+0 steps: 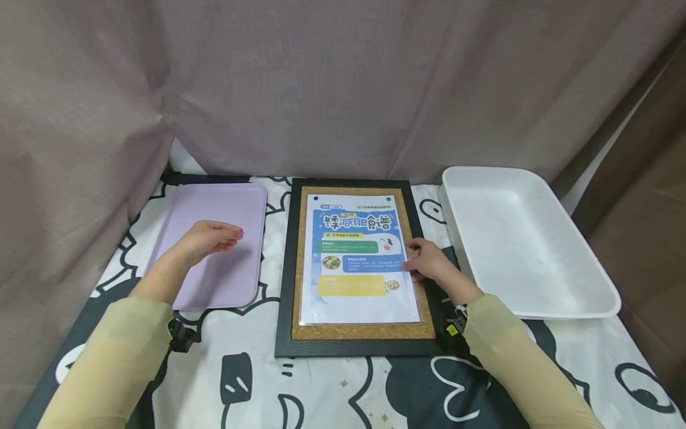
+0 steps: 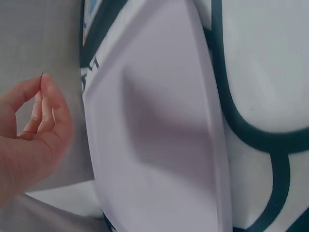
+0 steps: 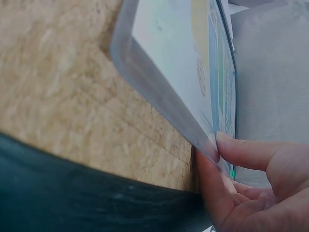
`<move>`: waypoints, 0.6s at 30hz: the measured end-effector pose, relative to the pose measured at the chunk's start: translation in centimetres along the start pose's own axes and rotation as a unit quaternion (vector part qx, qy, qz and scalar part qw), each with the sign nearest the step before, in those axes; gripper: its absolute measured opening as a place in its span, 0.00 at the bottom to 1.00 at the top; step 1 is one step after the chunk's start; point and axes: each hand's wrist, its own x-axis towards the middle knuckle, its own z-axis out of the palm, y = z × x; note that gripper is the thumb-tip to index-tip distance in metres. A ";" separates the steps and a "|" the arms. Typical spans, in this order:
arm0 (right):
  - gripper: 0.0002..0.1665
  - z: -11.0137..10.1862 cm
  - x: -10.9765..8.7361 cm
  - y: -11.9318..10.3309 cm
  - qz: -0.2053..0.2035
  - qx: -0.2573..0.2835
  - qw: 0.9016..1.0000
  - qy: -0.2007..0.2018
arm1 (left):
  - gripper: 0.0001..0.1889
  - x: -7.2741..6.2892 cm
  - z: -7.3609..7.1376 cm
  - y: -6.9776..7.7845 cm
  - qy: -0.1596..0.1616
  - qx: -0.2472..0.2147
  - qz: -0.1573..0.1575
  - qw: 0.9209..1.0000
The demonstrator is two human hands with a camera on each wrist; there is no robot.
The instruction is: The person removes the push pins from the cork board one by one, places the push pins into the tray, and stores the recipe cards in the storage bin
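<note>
A laminated poster [image 1: 351, 308] lies on a cork board [image 1: 364, 332] with a black frame [image 1: 356, 348]. A blue pushpin [image 1: 315, 198] and a green pushpin [image 1: 388, 199] sit at its top corners. My right hand [image 1: 429, 262] pinches the poster's right edge, thumb on the face and a finger beneath; in the right wrist view that plastic edge [image 3: 145, 79] is raised off the cork [image 3: 63, 72]. Over a lilac tray [image 1: 214, 289], my left hand [image 1: 211, 238] pinches a tiny purple-blue pin [image 1: 242, 233] between thumb and fingertip. Most of this pin is hidden by the fingers.
A deep white plastic bin [image 1: 530, 250] stands right of the board, near my right forearm. Beneath everything is a black-and-white patterned cloth [image 1: 311, 393]. Grey-brown curtains [image 1: 300, 89] hang behind and along both sides.
</note>
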 end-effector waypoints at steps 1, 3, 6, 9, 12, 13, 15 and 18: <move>0.40 0.0 0.0 0.0 0.001 -0.001 1.000 0.000 | 0.23 0.1 -0.2 -0.1 0.005 -0.001 -0.003 1.000; 0.40 -0.1 0.0 0.0 0.004 -0.002 1.000 0.002 | 0.24 0.3 -0.4 -0.2 0.015 0.000 -0.010 1.000; 0.41 -0.1 0.0 0.2 0.008 -0.003 1.000 0.002 | 0.25 0.7 -0.6 -0.4 0.029 -0.001 -0.018 0.999; 0.42 -0.2 -0.1 0.3 0.007 0.000 1.000 0.000 | 0.24 1.0 -1.0 -0.7 0.043 -0.007 -0.025 0.999; 0.41 -0.1 0.0 0.2 0.004 0.003 1.000 -0.002 | 0.22 1.1 -1.5 -1.0 0.057 -0.020 -0.028 0.998; 0.41 -0.1 0.0 0.2 0.003 0.004 1.000 -0.002 | 0.20 1.2 -1.6 -1.1 0.062 -0.025 -0.030 0.997; 0.41 -0.1 0.0 0.1 0.000 0.005 1.000 -0.002 | 0.18 1.2 -1.9 -1.3 0.070 -0.035 -0.031 0.996; 0.41 0.0 0.1 0.0 -0.004 0.005 1.000 -0.003 | 0.16 1.3 -2.3 -1.4 0.084 -0.035 -0.036 0.995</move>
